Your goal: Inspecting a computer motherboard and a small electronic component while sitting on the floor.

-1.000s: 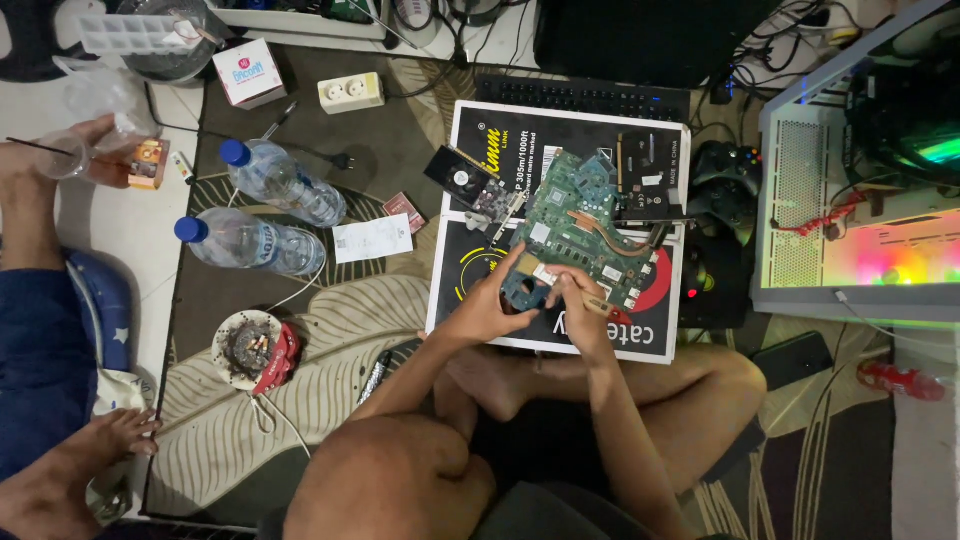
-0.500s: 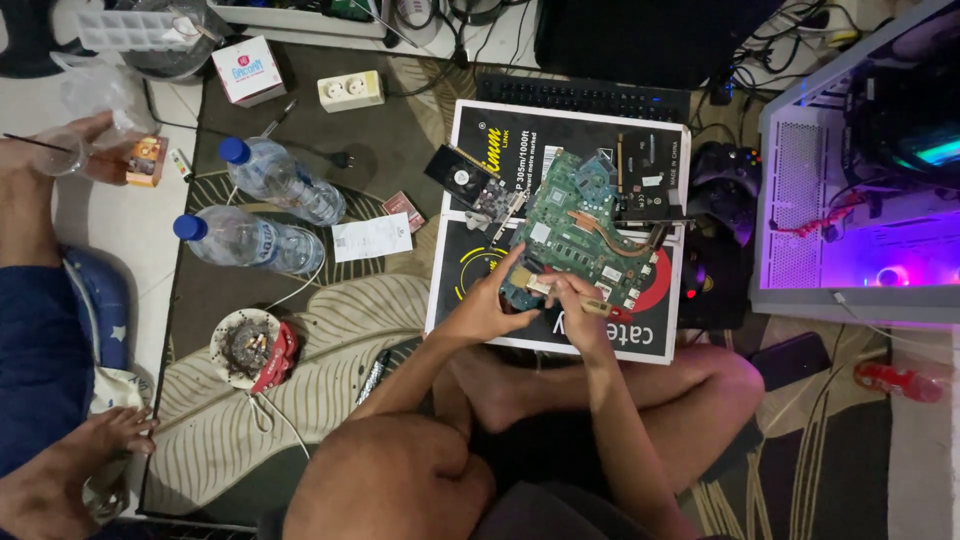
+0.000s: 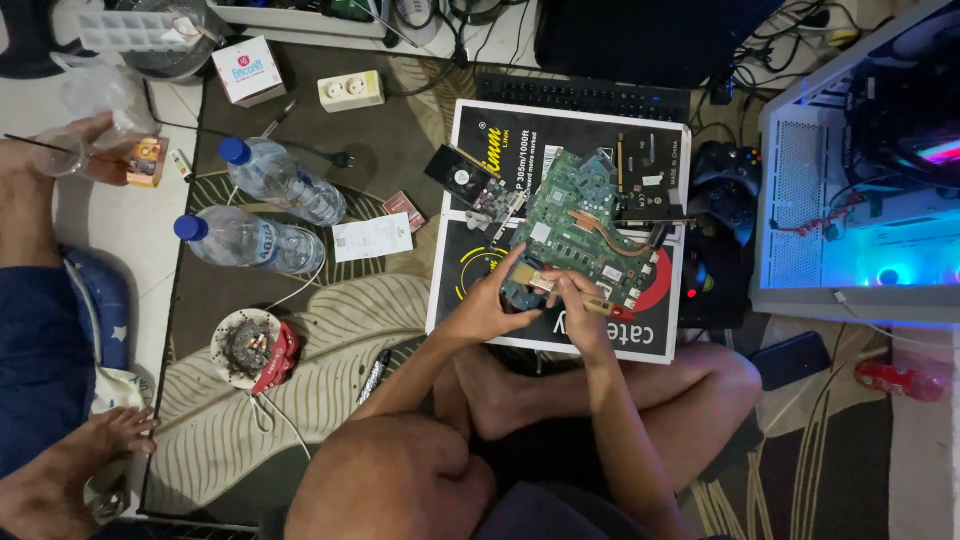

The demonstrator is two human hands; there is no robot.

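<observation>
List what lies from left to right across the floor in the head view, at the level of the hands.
Ashtray → pen → left hand → right hand → game controller → lit computer case.

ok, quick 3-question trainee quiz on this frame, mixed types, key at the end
1. True or false: the green circuit board lies on a flat printed cardboard box.
2. Multiple choice: the right hand holds what against the board? A) a brush with a pale handle B) a soldering iron C) a plastic bottle
3. Short answer: how many plastic bottles with blue caps lie on the rug, left of the box?

Key
1. True.
2. A: the brush is pinched in the right hand, while the left hand rests at the board's near edge.
3. Two: one bottle and a second bottle nearer the person.
</observation>
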